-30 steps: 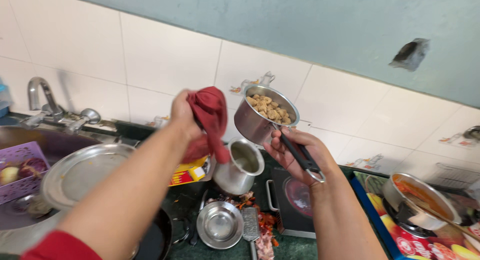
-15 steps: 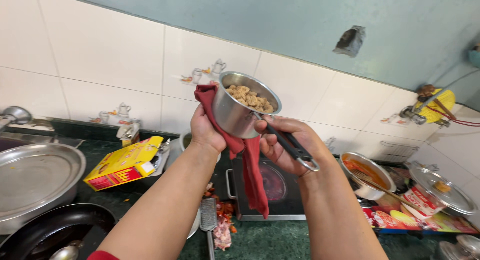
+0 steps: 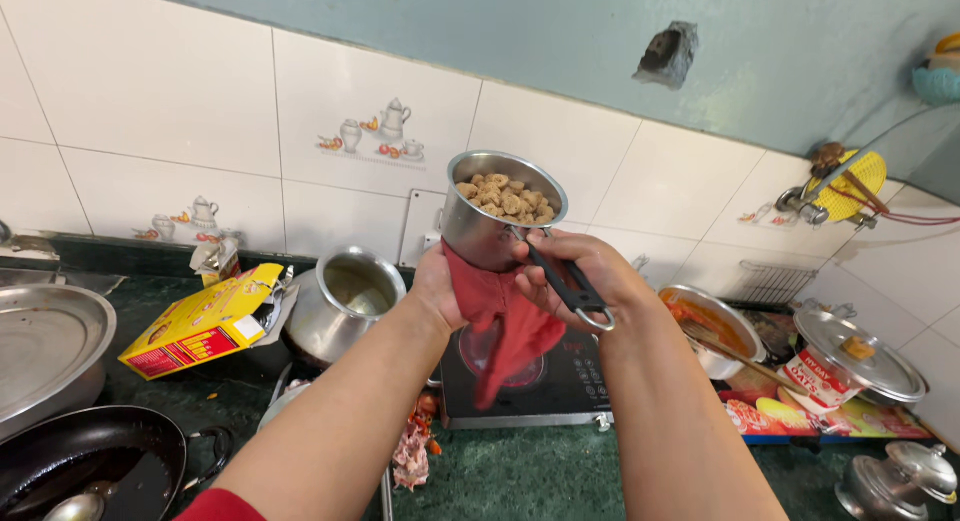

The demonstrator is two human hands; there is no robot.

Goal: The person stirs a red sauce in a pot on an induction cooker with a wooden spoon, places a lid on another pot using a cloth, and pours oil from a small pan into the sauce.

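Observation:
A small steel saucepan filled with brown chunks is held up in front of the tiled wall. My right hand grips its black handle. Beneath the pan, my left hand presses a red cloth against its underside; the cloth hangs down over a black induction cooktop.
A round steel pot and a yellow box sit left of the cooktop. Farther left are a big steel plate and a black pan. To the right stand a pan of orange sauce and a lidded pot. Vegetable scraps lie on the green counter.
The view has swung right. My left hand carried the red cloth from beside the saucepan to under its base, and the pan dropped slightly toward the cooktop.

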